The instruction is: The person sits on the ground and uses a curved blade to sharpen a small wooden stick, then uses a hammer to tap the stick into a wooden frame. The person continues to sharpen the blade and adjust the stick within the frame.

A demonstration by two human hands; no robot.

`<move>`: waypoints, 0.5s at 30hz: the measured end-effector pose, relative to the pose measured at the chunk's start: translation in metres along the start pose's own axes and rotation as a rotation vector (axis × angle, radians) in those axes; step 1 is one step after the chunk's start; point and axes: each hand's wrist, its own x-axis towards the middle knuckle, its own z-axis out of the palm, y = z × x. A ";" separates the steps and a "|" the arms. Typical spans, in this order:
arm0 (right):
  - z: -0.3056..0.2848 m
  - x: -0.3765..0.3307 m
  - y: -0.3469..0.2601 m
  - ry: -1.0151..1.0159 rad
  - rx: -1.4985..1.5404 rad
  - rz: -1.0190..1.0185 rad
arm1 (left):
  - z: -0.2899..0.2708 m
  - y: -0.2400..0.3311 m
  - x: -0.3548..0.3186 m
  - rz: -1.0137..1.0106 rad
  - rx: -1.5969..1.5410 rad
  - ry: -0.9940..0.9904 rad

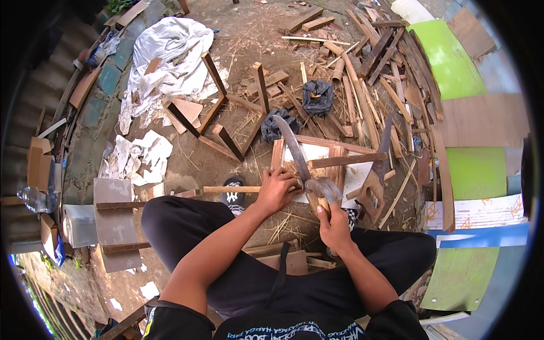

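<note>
Head view: the person sits on the ground with knees spread, black trousers filling the near part of the scene. The left hand lies flat, its grip spread over a small piece of wood that rests on a wooden frame just in front of the knees. The right hand has its grip pressed together around the handle of a curved knife, whose blade runs far and to the left, past the left hand and over the frame. A white board lies under the frame. A handsaw lies just right of the frame, blade pointing far. A loose stick lies left of the left hand, over a black shoe. Farther off stand a dark stool frame and a white sheet to the left, with scrap wood piled far right beside green panels.
</note>
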 end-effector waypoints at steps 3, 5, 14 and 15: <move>0.001 -0.002 0.000 -0.004 -0.003 -0.018 | -0.001 -0.001 0.000 0.003 0.001 0.000; 0.001 -0.003 0.000 -0.012 -0.001 -0.018 | -0.001 0.002 0.001 -0.014 0.006 0.004; 0.007 0.002 -0.002 0.083 0.030 -0.113 | 0.001 -0.002 0.002 -0.015 -0.007 0.007; 0.004 0.001 -0.003 0.072 0.012 -0.100 | 0.001 -0.001 0.002 -0.017 -0.001 0.007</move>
